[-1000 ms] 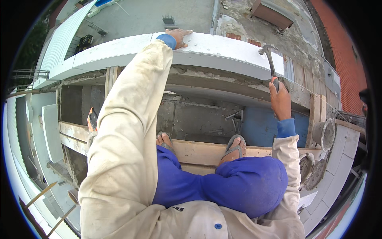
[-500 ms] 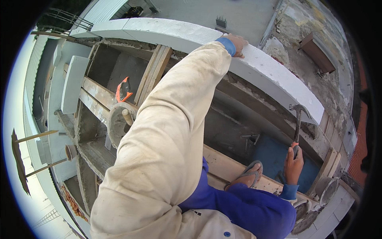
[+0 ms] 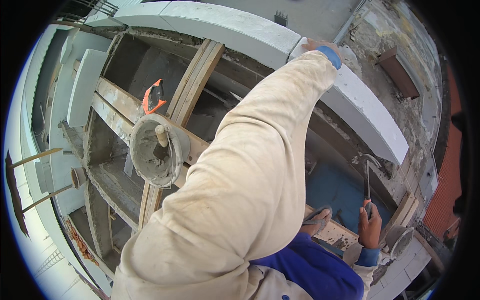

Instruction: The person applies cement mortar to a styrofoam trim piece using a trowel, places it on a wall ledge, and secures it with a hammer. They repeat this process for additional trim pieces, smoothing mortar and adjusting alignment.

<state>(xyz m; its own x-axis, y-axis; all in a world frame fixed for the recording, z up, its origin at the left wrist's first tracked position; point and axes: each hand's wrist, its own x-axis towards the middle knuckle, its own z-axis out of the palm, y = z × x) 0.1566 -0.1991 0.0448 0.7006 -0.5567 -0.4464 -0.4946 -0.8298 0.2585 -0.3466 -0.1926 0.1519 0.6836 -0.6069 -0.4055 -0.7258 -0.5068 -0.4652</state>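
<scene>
My left arm stretches across to a row of white blocks, and my left hand (image 3: 324,46) rests on top of the right-hand block (image 3: 370,112), close to its joint with the long neighbouring block (image 3: 230,30). Its fingers look laid out over the edge, partly hidden by the wrist and cuff. In my right hand (image 3: 369,225), lower right, is a claw hammer (image 3: 368,185), gripped by its dark and orange handle with the head upward. The hammer head is near the block's right end; whether it touches anything I cannot tell.
A bucket of wet mortar (image 3: 155,160) with a wooden-handled tool stands on planks at left, beside an orange-handled saw (image 3: 154,96). Deep openings lie between the wooden beams (image 3: 195,82). My sandalled foot (image 3: 320,220) is on a plank. Another bucket (image 3: 401,242) stands lower right.
My left hand has slid right along the blocks, and the joint beside it now shows. The view has shifted, uncovering the mortar bucket. The hammer stays in my right hand, slightly lower in view.
</scene>
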